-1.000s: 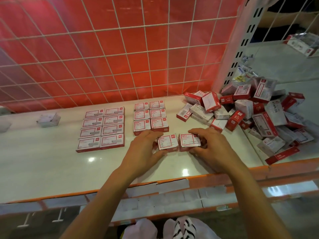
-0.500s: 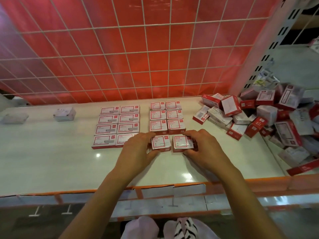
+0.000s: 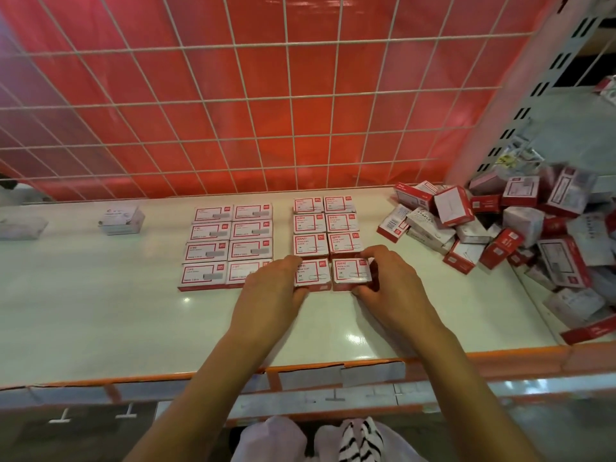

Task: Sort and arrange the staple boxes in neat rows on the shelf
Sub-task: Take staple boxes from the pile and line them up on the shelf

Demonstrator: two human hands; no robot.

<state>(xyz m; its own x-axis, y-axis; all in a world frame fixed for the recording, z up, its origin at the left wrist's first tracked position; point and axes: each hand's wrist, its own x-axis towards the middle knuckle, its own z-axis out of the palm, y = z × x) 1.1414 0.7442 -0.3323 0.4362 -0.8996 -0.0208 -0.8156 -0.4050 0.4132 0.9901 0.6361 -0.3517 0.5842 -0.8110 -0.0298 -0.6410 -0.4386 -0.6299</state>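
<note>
My left hand has its fingers curled on the left side of the left front box, with my thumb on the edge nearest me. My right hand does the same on the other side. Its fingers hook over the far right corner of the right front box, and my thumb is at the near edge. So each hand grips one box. The two boxes lie flat, side by side and touching, between my hands.

Just past my fingertips is the back row of the same small boxes. My two boxes sit right in front of it, and I cannot tell if they touch it or if a thin gap is left. Their long sides run left to right, like the rows behind. I think the next small move is a push straight away from me, both hands together, so the front edges make one line.

To the left, close by, is the block of wider boxes, already in two neat lines. To the right, well apart, is the messy pile of boxes not sorted yet. My right hand is the nearer one to it, so I think that hand should fetch the next box.

All of it lies on the pale shelf.
</note>
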